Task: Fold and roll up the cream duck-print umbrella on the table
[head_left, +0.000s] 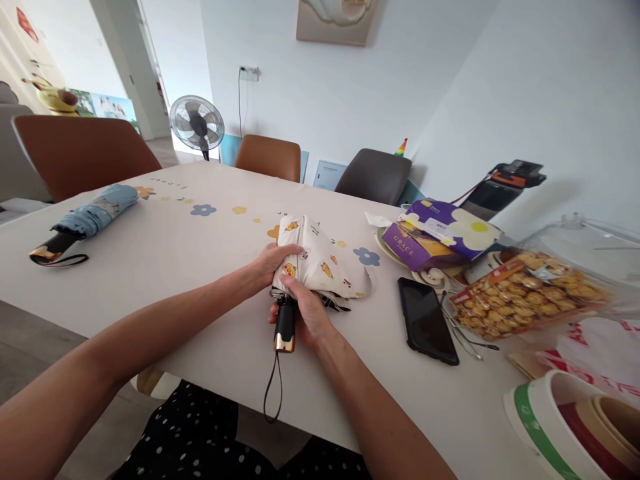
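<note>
A white folding umbrella with small yellow cartoon prints lies over the table in front of me, its canopy collapsed but loose on the right side. Its black handle has a gold end and points toward me, with a wrist loop hanging past the table edge. My left hand grips the canopy's left side, thumb laid across the fabric. My right hand wraps round the canopy's base by the handle, thumb on top; part of its fingers is hidden underneath. On the left lies a folded blue umbrella, apart from both hands.
Right of the hands lie a black phone and glasses. Beyond them are a purple tissue box, a bag of cookies, a dark bottle and tape rolls. Chairs and a fan stand past the table.
</note>
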The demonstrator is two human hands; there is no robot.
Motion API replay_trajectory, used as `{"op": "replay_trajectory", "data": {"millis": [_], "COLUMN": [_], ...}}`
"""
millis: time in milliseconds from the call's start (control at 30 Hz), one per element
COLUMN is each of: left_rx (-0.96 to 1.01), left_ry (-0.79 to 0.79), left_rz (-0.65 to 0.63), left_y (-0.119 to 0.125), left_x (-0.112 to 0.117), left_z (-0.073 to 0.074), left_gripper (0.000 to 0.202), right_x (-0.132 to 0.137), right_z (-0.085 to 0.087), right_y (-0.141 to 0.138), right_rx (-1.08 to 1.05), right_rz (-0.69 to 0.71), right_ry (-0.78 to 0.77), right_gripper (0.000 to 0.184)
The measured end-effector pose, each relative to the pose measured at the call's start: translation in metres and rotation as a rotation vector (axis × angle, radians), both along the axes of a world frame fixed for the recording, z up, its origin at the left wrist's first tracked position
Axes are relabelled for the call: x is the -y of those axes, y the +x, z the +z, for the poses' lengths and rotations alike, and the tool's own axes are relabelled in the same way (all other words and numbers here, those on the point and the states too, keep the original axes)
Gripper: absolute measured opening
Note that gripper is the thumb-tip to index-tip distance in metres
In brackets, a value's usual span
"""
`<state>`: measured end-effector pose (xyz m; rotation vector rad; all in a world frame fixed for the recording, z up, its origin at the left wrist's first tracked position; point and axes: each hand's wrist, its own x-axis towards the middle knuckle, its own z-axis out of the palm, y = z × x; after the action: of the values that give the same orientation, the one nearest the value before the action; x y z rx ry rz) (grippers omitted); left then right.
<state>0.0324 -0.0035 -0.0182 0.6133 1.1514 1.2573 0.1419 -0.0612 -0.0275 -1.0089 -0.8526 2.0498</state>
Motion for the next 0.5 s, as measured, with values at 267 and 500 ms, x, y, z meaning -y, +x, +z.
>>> {"op": "replay_trajectory", "data": {"millis": [267, 500], "left_rx": [-0.014, -0.061], "left_ry": [-0.059, 0.016], "left_rz": [-0.095, -0.232], "left_y": [0.010, 0.003], "left_x": [-0.002, -0.008], "left_z": [0.005, -0.006], "left_gripper": [0.033, 0.028], "right_x": [-0.003, -0.009], "right_z": [-0.001, -0.002], "right_y": [0.001, 0.004], "right_rx": [-0.048, -0.021], "right_rz": [-0.013, -0.064], "right_ry": [0.029, -0.021], "right_gripper": [0.037, 0.021]}}
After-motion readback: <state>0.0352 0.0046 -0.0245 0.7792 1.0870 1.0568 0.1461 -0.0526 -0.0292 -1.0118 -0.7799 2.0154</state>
